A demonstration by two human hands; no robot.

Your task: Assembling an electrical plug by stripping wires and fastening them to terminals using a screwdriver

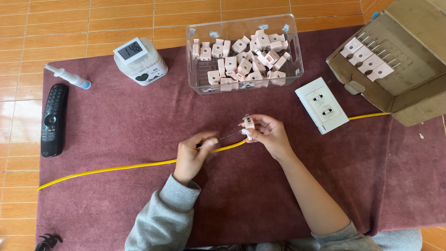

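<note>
My right hand holds a small pink plug upright over the maroon mat. My left hand grips a thin screwdriver whose metal shaft points at the plug's lower side. A yellow cable runs under both hands, from the mat's left edge toward the right. Grey sleeves cover both forearms.
A clear plastic bin of several pink plugs stands at the back centre. A white wall socket lies to the right, near a cardboard box with plugs stuck in its flap. A digital clock, a white tube and a black remote lie at left.
</note>
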